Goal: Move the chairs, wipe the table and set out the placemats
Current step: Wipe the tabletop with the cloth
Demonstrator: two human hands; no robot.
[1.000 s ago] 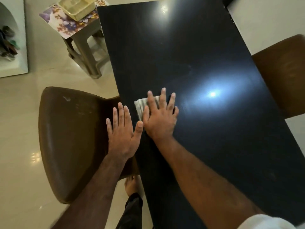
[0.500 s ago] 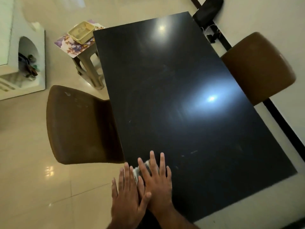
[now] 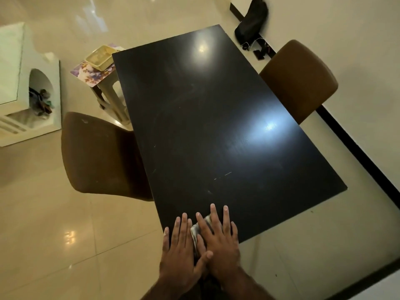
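Glossy cream tiles all round, and in the middle a long black table (image 3: 205, 126) whose top throws back two lamps. At its near corner the right hand (image 3: 220, 245) lies flat, fingers straight and spread, pressing a small pale cloth (image 3: 200, 229) onto the top; it clasps nothing, it only bears down. The left hand (image 3: 179, 250) is flat too, fingers straight, at the table's edge just beside the cloth, thumb touching the right hand. The cloth looks thin, soft and crumpled, so I'd say it will bunch and slide easily on that slick top; a broad palm over its middle seems the way to drive it, not a pinch at a corner. Faint streaks and specks further up suggest wiping is unfinished. One brown chair (image 3: 97, 154) sits against the left long side, another chair (image 3: 300, 81) at the far right. Beyond the far left corner a stool (image 3: 112, 98) carries a floral placemat (image 3: 91, 72) under a pale tray (image 3: 100, 58); bendy and light, I'd guess, best lifted by an edge once the tray is off
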